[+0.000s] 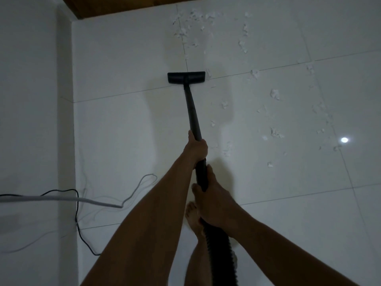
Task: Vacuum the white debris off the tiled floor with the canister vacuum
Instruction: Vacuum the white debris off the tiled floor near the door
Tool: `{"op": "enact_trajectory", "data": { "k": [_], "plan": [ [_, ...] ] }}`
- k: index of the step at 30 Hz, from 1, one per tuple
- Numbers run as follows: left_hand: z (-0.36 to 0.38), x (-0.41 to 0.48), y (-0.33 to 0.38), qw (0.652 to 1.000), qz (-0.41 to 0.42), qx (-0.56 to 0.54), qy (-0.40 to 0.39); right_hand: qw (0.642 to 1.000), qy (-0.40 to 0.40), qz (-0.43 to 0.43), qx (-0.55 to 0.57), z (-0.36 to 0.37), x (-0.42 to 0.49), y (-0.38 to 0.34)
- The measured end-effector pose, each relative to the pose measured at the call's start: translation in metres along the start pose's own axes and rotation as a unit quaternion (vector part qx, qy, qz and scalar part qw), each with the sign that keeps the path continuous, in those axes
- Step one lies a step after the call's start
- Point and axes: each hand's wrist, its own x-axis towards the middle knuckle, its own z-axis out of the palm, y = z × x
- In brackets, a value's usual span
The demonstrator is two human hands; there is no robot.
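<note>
Both hands are holding the black wand (192,112) of the vacuum. The left hand (195,148) is wrapping around the wand higher up, its grip clamped on the tube with the thumb lying along it. The right hand (212,201) is gripping lower, clamped where the wand is meeting the ribbed hose (219,250), which is running down out of view. The canister itself is not showing.

The wand is slanting forward to the floor head (186,77), which is lying flat on the tiled floor (123,129) at a crossing of grout lines. White debris (275,93) is lying scattered beyond and to the right of the head, one scrap just beside its right end. A bare foot (193,221) is standing under the right hand. At left, a black cord (77,221) and a grey cable (61,199) are trailing beside the wall (28,100).
</note>
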Motion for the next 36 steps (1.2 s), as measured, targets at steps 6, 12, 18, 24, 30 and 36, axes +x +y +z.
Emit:
{"op": "enact_trajectory", "data": {
  "k": [6,12,18,24,30,36],
  "plan": [
    [0.005,-0.004,-0.003,1.0,0.014,0.005,-0.001,1.0,0.003,-0.003,0.031,-0.002,-0.001,0.006],
    [0.002,-0.011,-0.011,1.0,0.025,0.009,-0.006,1.0,0.004,0.019,0.012,0.006,0.0,0.01],
    [0.005,-0.011,-0.023,1.0,0.03,0.001,-0.005,1.0,0.012,0.011,-0.004,0.015,0.006,0.028],
    [0.022,0.006,-0.053,0.999,0.042,0.01,0.004,1.0,0.012,-0.004,-0.014,0.021,0.025,0.065],
    [0.034,0.014,-0.077,0.999,0.045,0.011,0.005,1.0,0.007,0.002,-0.017,0.029,0.034,0.091],
    [0.034,0.014,-0.075,0.999,0.051,0.013,0.002,1.0,-0.001,0.006,-0.017,0.027,0.035,0.092]
  ]
}}
